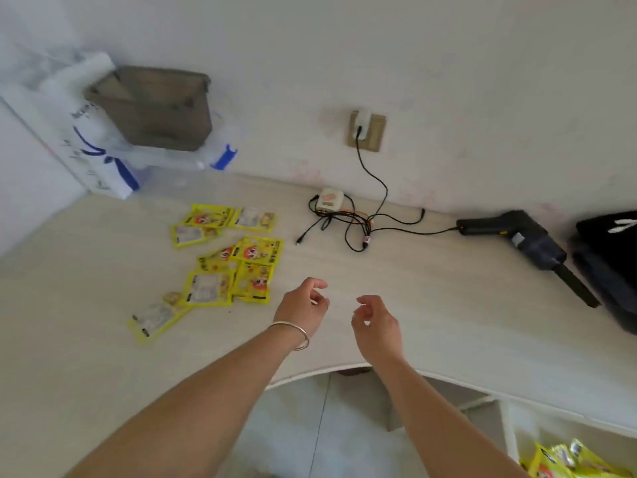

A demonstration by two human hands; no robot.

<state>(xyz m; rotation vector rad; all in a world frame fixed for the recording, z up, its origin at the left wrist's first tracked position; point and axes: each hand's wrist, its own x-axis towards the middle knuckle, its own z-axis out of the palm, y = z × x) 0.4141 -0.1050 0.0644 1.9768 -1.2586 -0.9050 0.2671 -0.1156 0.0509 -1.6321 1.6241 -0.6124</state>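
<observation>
Head view: my 2 hands hang over the pale table (448,305), and neither holds anything. My left hand (303,305), with a bangle (293,334) at the wrist, hovers with its fingers loosely curled. My right hand (377,322) is just beside it in the same relaxed curl, with bare tabletop between them.

The yellow sachets (220,257) lie scattered flat on the table to the left of my left hand. Some are printed side up, some show a clear window, and several overlap. The nearest sachet (253,284) is near my left fingertips but not touching them.

I judge them to be thin, light and soft, with a slick film that will slide on this smooth top rather than lift. Pressing down from above would only push 1 along. I would pinch a sealed edge or a corner between thumb and forefinger, best where 1 sachet rides up on another and leaves an edge proud. What is inside I cannot tell, so a light pinch is wiser than a squeeze.

Farther back, a tangled black cable (348,225) lies well clear of the sachets.
</observation>
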